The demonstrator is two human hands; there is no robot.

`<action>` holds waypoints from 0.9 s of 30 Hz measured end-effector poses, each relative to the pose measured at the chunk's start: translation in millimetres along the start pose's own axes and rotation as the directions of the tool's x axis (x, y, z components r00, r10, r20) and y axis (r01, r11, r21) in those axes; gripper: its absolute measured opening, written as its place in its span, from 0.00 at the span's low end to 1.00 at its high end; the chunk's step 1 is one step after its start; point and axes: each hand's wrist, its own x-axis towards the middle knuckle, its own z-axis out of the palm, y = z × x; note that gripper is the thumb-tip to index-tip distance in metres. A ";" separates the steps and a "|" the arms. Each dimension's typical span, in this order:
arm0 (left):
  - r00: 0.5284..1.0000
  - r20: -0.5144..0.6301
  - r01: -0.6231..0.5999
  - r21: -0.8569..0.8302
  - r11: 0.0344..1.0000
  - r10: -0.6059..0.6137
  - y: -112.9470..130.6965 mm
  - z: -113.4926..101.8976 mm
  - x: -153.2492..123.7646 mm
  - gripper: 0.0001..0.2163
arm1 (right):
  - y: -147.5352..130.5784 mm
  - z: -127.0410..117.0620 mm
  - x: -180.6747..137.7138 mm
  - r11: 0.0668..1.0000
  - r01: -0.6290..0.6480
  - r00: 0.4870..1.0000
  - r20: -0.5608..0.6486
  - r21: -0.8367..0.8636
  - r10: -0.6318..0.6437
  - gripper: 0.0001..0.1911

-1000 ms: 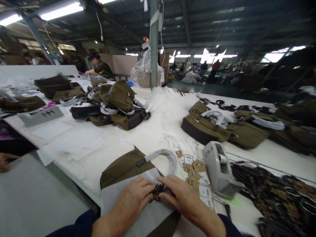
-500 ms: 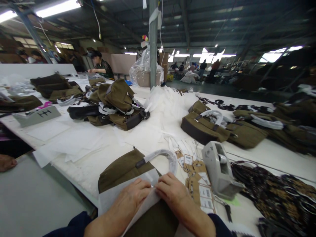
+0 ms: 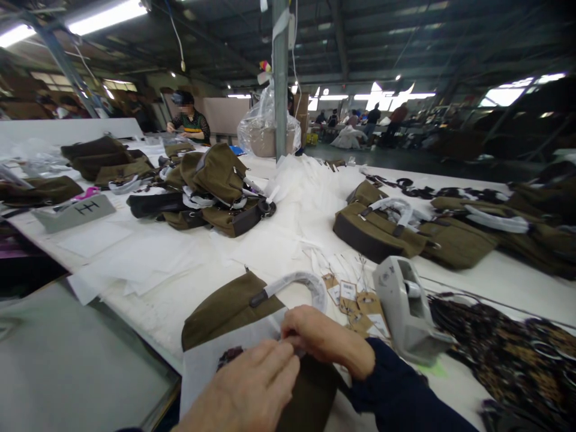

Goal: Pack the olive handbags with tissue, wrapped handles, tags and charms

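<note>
- My left hand lies flat, fingers loose, on the white tissue sheet covering the olive bag at the table's near edge.
- My right hand pinches the sheet's upper edge, just below the bag's wrapped handle.
- Paper tags and a grey tape dispenser sit just right.
- Further olive bags are piled beyond.
</note>
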 end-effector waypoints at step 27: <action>0.990 -0.111 0.067 -0.160 0.985 -0.085 -29.2 58.3 -6.5 0.12 | -15.1 -7.4 27.0 0.905 0.097 0.991 -0.049 -0.413 -0.128 0.01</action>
